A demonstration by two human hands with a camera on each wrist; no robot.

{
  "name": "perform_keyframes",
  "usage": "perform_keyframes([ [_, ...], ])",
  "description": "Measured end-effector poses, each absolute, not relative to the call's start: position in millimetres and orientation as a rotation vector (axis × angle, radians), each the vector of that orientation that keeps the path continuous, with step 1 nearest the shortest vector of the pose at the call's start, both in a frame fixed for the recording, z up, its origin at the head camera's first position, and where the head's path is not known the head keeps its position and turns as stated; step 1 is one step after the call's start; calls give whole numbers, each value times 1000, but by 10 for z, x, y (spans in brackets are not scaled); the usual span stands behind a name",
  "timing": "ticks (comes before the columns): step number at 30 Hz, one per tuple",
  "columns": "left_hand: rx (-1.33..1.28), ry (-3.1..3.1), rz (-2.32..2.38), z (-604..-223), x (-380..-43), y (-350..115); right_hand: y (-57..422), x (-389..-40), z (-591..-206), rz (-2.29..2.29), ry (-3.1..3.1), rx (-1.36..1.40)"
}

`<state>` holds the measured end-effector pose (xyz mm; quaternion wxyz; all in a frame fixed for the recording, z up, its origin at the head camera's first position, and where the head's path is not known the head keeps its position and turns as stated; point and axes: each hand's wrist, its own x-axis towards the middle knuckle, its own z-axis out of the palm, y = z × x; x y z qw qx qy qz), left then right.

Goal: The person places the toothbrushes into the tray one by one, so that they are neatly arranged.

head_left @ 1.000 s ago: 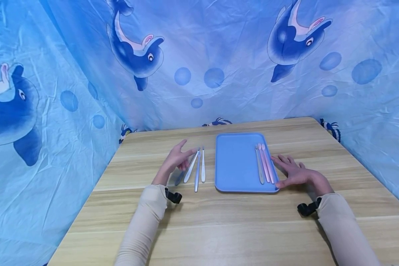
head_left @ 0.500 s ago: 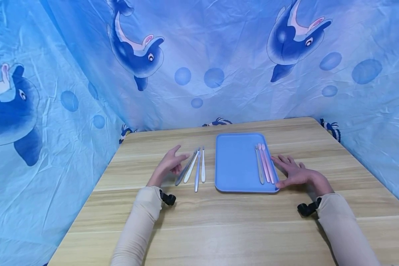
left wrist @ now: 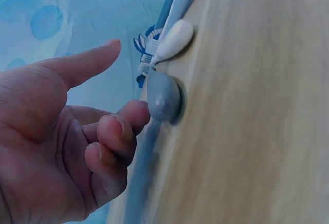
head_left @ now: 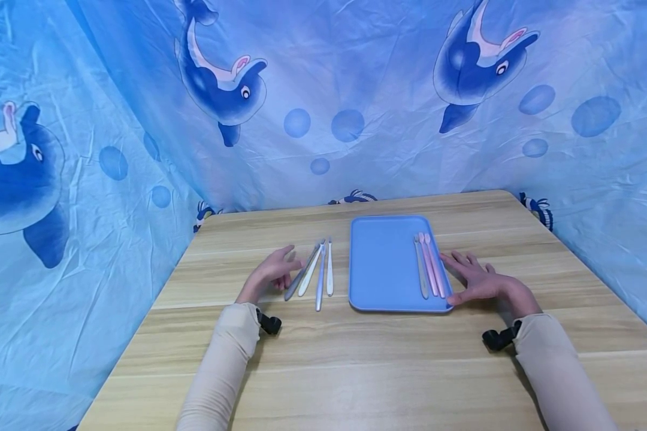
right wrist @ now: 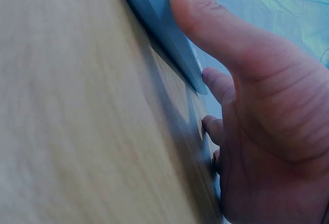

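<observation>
My left hand [head_left: 274, 269] hovers just left of several slim toothbrushes on the table, thumb stretched out and the other fingers loosely bent. Nearest it lies a dark grey toothbrush [head_left: 296, 286]; in the left wrist view, the fingertips come right beside its rounded grey handle end [left wrist: 163, 98]. Beyond it are a white toothbrush [head_left: 305, 285], a bluish one [head_left: 320, 290] and another white one [head_left: 330, 275]. My right hand [head_left: 480, 281] spreads its fingers along the right side of the blue tray [head_left: 380, 263], the thumb on its near right corner.
Inside the tray, along its right side, lie a grey toothbrush [head_left: 422, 272] and two pink ones [head_left: 431, 266], side by side. The wooden table [head_left: 356, 371] ends at a blue curtain [head_left: 323, 90] printed with dolphins.
My left hand has drawn back leftward from over the toothbrushes and sunk lower, uncovering the dark grey one. The right hand and the tray have stayed in place.
</observation>
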<state>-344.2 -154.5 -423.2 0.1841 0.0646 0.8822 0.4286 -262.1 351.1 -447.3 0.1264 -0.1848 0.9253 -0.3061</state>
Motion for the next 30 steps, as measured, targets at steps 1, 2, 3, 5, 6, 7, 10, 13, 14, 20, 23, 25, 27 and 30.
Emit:
perform_keyframes([
  [1, 186, 2481, 1195, -4237, -3444, -1554, 3508, -2619, -4467, -889, 2696, -532],
  [2, 191, 2473, 1180, -4245, -3447, -1563, 3510, -2622, -4469, -882, 2699, -530],
  [3, 196, 2466, 1163, -4247, -3445, -1571, 3499, -2616, -4453, -882, 2698, -522],
  [5, 199, 2454, 1134, -4254, -3447, -1587, 3489, -2612, -4443, -879, 2698, -523],
  [6, 199, 2448, 1121, -4255, -3445, -1592, 3485, -2612, -4438, -876, 2700, -518],
  [7, 199, 2442, 1108, -4253, -3442, -1594, 3484, -2615, -4439, -865, 2704, -516],
  [10, 191, 2428, 1081, -4241, -3431, -1590, 3483, -2623, -4437, -848, 2706, -510],
  [13, 189, 2426, 1052, -4229, -3417, -1583, 3484, -2632, -4432, -818, 2706, -494],
  [14, 185, 2426, 1046, -4223, -3413, -1579, 3483, -2631, -4424, -813, 2705, -488],
  [20, 172, 2455, 981, -4196, -3396, -1548, 3469, -2623, -4394, -782, 2706, -478],
  [23, 172, 2467, 958, -4192, -3394, -1541, 3465, -2622, -4388, -783, 2704, -475],
  [25, 172, 2471, 951, -4191, -3393, -1542, 3465, -2628, -4388, -782, 2702, -470],
  [27, 172, 2470, 954, -4194, -3393, -1542, 3460, -2624, -4379, -792, 2697, -470],
  [30, 172, 2469, 962, -4207, -3399, -1545, 3466, -2621, -4376, -821, 2688, -475],
])
